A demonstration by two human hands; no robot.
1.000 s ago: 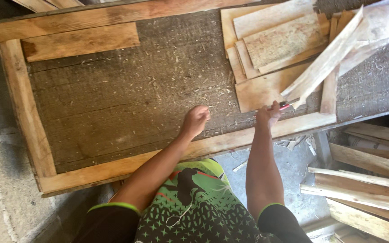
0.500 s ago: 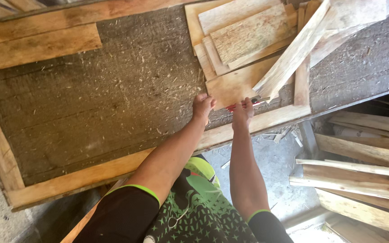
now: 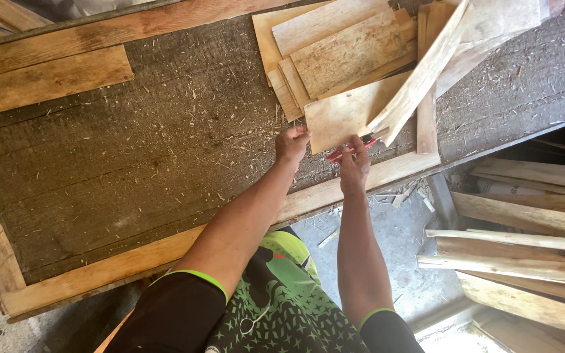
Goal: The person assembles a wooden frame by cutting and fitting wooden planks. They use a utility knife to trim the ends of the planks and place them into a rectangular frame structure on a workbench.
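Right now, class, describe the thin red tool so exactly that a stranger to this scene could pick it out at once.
Start at the big dark workbench with its pale wooden frame, then go to the stack of flat boards at its far right. At the stack's near edge, the right hand pinches the red tool, thin like a pencil. It is the only red thing among bare wood.

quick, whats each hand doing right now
left hand: curled, resting at the edge of the wooden board
right hand: closed on a red tool
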